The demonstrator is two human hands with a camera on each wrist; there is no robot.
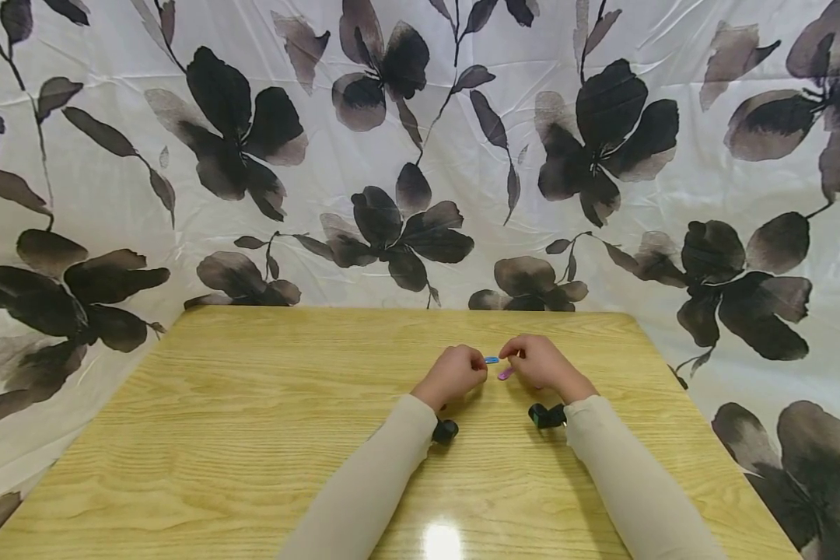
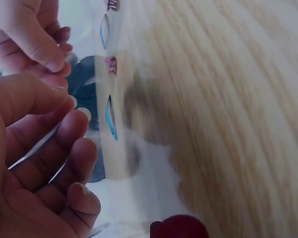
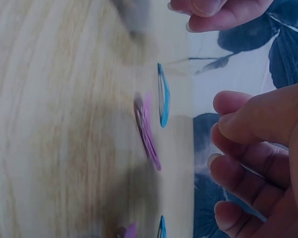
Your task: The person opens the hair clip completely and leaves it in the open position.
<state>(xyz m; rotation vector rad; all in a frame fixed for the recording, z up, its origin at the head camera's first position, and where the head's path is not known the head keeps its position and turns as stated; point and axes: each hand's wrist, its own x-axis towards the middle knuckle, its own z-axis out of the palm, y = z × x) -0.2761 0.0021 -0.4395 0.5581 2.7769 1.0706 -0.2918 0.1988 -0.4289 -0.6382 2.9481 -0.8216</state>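
A blue snap hair clip (image 1: 491,360) lies on the wooden table between the two hands, near a pink one (image 1: 505,374). My left hand (image 1: 460,369) hovers just left of the blue clip (image 2: 111,119). In the left wrist view its fingers bend loosely and the thumb meets the index finger, with nothing visible held. My right hand (image 1: 537,362) is just right of the clips, fingertips pointing toward them. Seen from the right wrist, its thumb and index finger come together beside the pink clip (image 3: 148,134), and the other fingers bend loosely; no held thing shows.
Another blue clip (image 3: 162,228) and a pink piece (image 3: 130,230) show at the bottom of the right wrist view. Black wrist cameras sit by the left cuff (image 1: 445,432) and right cuff (image 1: 547,416). A flowered cloth (image 1: 392,155) hangs behind the table (image 1: 252,404).
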